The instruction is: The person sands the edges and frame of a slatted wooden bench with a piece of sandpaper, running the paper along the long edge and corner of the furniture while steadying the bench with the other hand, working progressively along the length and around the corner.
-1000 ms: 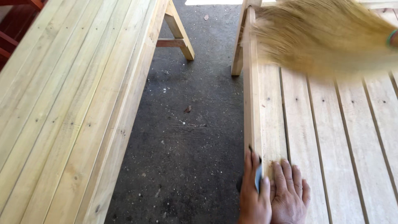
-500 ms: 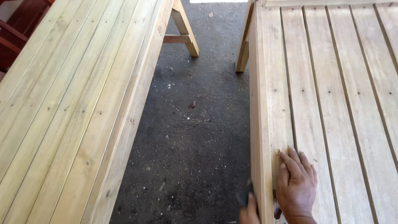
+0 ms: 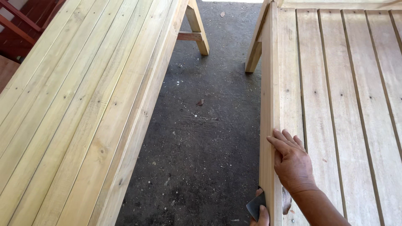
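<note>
Dark sanding pad pinched in left hand against rail; right hand flat, fingers together. Shifted upward since.

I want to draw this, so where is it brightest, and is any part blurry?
Head view: brightest at the top edge, where the floor washes out white; the wooden slats are evenly lit, and the right hand casts a small shadow. The picture is sharp, the dark pad in the left hand too.
</note>
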The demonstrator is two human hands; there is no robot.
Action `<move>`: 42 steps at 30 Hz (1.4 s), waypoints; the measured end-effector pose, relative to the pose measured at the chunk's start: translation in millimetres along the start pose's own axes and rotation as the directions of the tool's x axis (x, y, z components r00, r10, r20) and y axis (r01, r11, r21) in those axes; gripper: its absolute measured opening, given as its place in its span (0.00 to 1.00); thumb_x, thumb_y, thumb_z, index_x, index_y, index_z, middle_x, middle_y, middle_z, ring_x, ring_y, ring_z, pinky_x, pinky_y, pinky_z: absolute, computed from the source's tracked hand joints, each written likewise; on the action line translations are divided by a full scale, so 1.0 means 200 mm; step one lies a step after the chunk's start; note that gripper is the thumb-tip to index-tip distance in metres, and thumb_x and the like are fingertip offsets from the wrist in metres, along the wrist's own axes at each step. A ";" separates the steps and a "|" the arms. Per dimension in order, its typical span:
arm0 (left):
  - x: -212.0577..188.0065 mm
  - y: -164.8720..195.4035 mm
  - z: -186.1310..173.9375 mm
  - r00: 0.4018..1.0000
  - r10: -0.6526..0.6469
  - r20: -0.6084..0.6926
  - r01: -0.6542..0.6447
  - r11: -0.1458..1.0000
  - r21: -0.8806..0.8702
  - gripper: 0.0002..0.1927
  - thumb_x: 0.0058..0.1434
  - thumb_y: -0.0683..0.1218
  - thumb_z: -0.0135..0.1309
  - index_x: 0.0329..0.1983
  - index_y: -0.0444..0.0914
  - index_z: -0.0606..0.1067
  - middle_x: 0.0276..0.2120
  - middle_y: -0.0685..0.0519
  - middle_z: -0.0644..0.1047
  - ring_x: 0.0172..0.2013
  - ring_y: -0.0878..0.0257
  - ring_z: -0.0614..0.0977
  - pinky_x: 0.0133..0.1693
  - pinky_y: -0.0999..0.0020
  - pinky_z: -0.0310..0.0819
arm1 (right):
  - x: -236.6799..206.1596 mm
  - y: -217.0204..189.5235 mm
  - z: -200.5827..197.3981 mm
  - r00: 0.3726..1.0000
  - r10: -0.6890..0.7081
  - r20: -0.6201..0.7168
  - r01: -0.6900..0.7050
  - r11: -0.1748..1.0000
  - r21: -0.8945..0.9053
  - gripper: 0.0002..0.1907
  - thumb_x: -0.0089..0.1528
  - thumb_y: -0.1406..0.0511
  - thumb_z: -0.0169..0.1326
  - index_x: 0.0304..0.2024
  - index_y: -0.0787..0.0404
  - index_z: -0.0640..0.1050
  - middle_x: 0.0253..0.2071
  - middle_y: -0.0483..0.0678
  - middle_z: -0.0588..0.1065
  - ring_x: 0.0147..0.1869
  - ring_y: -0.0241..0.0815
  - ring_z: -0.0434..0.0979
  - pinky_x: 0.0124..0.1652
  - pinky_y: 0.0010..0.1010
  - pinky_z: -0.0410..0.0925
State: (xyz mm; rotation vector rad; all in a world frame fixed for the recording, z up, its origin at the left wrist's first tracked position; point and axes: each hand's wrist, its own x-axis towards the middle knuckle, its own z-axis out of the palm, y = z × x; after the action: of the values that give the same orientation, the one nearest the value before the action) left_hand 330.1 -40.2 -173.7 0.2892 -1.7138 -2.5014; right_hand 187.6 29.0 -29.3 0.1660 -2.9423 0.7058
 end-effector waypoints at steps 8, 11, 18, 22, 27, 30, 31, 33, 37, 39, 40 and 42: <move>0.15 0.06 0.07 0.722 -0.665 -0.192 0.668 0.742 -0.058 0.32 0.76 0.60 0.43 0.58 0.24 0.75 0.36 0.41 0.74 0.37 0.53 0.76 0.41 0.56 0.67 | -0.03 0.03 0.08 1.000 0.011 -0.001 -0.011 1.000 -0.006 0.17 0.69 0.62 0.45 0.56 0.44 0.80 0.69 0.39 0.69 0.76 0.45 0.61 0.74 0.43 0.50; 0.01 0.09 0.07 0.992 -0.065 -0.108 0.081 0.985 0.151 0.29 0.80 0.54 0.41 0.65 0.20 0.66 0.50 0.33 0.70 0.51 0.46 0.69 0.53 0.49 0.62 | -0.03 0.03 0.10 1.000 0.018 0.005 -0.018 0.999 -0.050 0.17 0.69 0.61 0.44 0.57 0.43 0.80 0.69 0.38 0.69 0.77 0.44 0.60 0.74 0.43 0.49; 0.24 0.13 0.05 0.673 -0.717 -0.183 0.720 0.691 -0.061 0.29 0.75 0.53 0.43 0.71 0.29 0.63 0.62 0.38 0.71 0.62 0.52 0.69 0.63 0.58 0.60 | -0.02 0.04 0.10 1.000 -0.005 0.008 0.005 0.998 -0.062 0.18 0.70 0.60 0.43 0.58 0.42 0.79 0.70 0.38 0.68 0.78 0.46 0.59 0.74 0.44 0.48; 0.14 0.08 0.06 0.848 -0.495 -0.190 0.501 0.865 -0.020 0.30 0.73 0.54 0.43 0.72 0.31 0.63 0.67 0.40 0.70 0.68 0.54 0.68 0.66 0.62 0.56 | -0.01 0.04 0.08 1.000 -0.007 0.029 0.009 0.998 -0.066 0.18 0.70 0.58 0.43 0.58 0.41 0.79 0.70 0.37 0.67 0.79 0.47 0.56 0.74 0.44 0.46; -0.04 0.05 0.02 0.982 -0.038 -0.185 0.041 0.999 0.011 0.30 0.71 0.53 0.44 0.71 0.32 0.65 0.70 0.40 0.69 0.72 0.54 0.66 0.69 0.65 0.52 | -0.02 0.02 0.08 0.997 0.005 0.074 0.004 0.992 -0.123 0.19 0.69 0.59 0.43 0.60 0.42 0.78 0.72 0.38 0.65 0.80 0.47 0.53 0.75 0.43 0.45; 0.00 0.08 -0.01 0.922 -0.333 -0.197 0.334 0.942 -0.028 0.30 0.70 0.53 0.45 0.71 0.32 0.66 0.70 0.40 0.69 0.72 0.53 0.64 0.69 0.64 0.50 | -0.04 0.02 0.10 0.995 0.001 0.104 0.013 0.991 -0.133 0.19 0.68 0.59 0.43 0.60 0.43 0.77 0.72 0.38 0.64 0.80 0.46 0.53 0.74 0.42 0.45; 0.01 0.09 -0.01 0.860 -0.472 -0.193 0.474 0.880 -0.043 0.30 0.70 0.52 0.45 0.71 0.32 0.66 0.71 0.39 0.68 0.72 0.52 0.64 0.69 0.63 0.50 | -0.05 0.02 0.09 0.995 -0.010 0.101 0.024 0.990 -0.139 0.20 0.69 0.60 0.43 0.61 0.43 0.77 0.73 0.39 0.63 0.80 0.46 0.53 0.75 0.42 0.45; 0.02 0.11 -0.01 0.788 -0.587 -0.187 0.595 0.804 -0.016 0.31 0.69 0.52 0.45 0.71 0.31 0.66 0.71 0.39 0.67 0.72 0.51 0.63 0.69 0.61 0.50 | -0.07 0.03 0.08 0.994 -0.030 0.105 0.043 0.991 -0.129 0.20 0.69 0.61 0.42 0.61 0.44 0.77 0.73 0.39 0.63 0.80 0.46 0.53 0.74 0.41 0.46; -0.08 0.11 0.00 0.901 -0.392 -0.184 0.422 0.891 0.168 0.31 0.68 0.51 0.46 0.71 0.30 0.65 0.71 0.39 0.65 0.73 0.48 0.61 0.69 0.58 0.49 | -0.09 -0.03 0.02 0.988 0.014 0.155 0.002 0.995 -0.100 0.20 0.69 0.61 0.43 0.60 0.42 0.77 0.73 0.37 0.62 0.79 0.43 0.54 0.73 0.39 0.47; -0.14 0.14 0.01 0.994 -0.045 -0.097 0.083 0.898 0.433 0.32 0.67 0.50 0.46 0.71 0.30 0.65 0.72 0.38 0.64 0.73 0.47 0.60 0.69 0.56 0.49 | -0.09 -0.09 -0.03 0.962 0.160 0.223 -0.155 0.987 -0.039 0.19 0.69 0.61 0.43 0.59 0.40 0.78 0.73 0.32 0.62 0.78 0.39 0.58 0.72 0.36 0.53; -0.14 0.16 0.02 0.992 0.127 0.022 -0.114 0.781 0.614 0.32 0.67 0.50 0.47 0.71 0.30 0.65 0.72 0.38 0.63 0.73 0.46 0.59 0.69 0.56 0.48 | -0.09 -0.12 -0.06 0.921 0.273 0.277 -0.289 0.957 0.017 0.19 0.69 0.62 0.43 0.58 0.39 0.79 0.73 0.29 0.63 0.76 0.36 0.61 0.71 0.34 0.57; -0.15 0.25 0.04 0.908 0.310 0.282 -0.396 0.414 0.820 0.32 0.66 0.49 0.47 0.71 0.29 0.64 0.72 0.38 0.62 0.73 0.45 0.58 0.69 0.54 0.48 | -0.10 -0.15 -0.14 0.848 0.396 0.352 -0.463 0.877 0.128 0.19 0.69 0.62 0.43 0.58 0.39 0.79 0.71 0.27 0.67 0.74 0.34 0.67 0.69 0.31 0.62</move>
State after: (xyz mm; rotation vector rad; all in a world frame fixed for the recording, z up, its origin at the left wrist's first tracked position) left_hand 355.8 -45.0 -121.3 -0.1438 -2.6071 -1.1627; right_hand 213.5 16.4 5.8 -0.4302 -3.2379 1.1490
